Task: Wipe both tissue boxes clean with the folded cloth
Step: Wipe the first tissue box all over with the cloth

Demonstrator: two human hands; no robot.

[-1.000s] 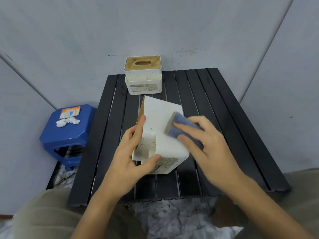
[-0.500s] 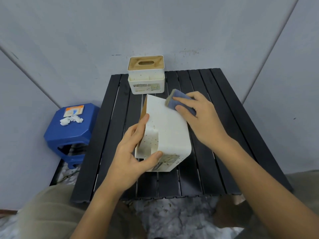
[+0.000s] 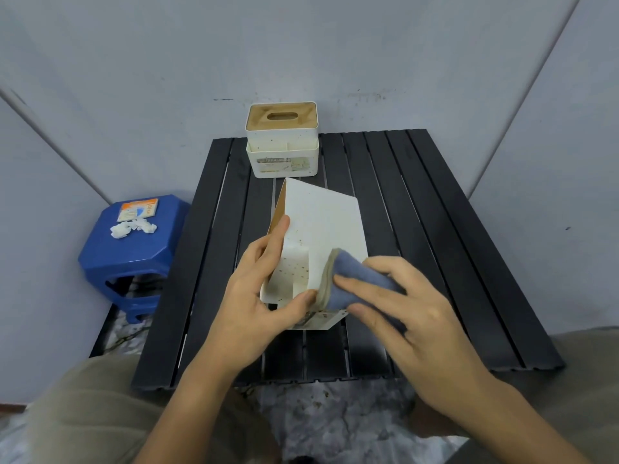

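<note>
Left hand point(image 3: 258, 293) clamps the near white speckled plastic tissue box point(image 3: 318, 229), fingers up along its left edge, thumb curled onto the near face. The box is tipped over on the black slatted table point(image 3: 435, 229), its broad white side turned up toward the camera, brown spots scattered across the recessed part by the thumb. Right hand point(image 3: 415, 316) is curled round the folded blue-grey cloth point(image 3: 348, 279) and presses it against the box's near right corner, the cloth's layered beige edge facing left, just beside the left thumb. At the far edge of the table, well apart, stands the second white tissue box with the tan wooden slotted lid point(image 3: 282, 142), upright, label facing us. Off to the left of the table sits a blue plastic stool point(image 3: 134, 249) with crumpled white tissue scraps point(image 3: 132, 227) and a small orange-and-white packet point(image 3: 138, 209) on top.
</note>
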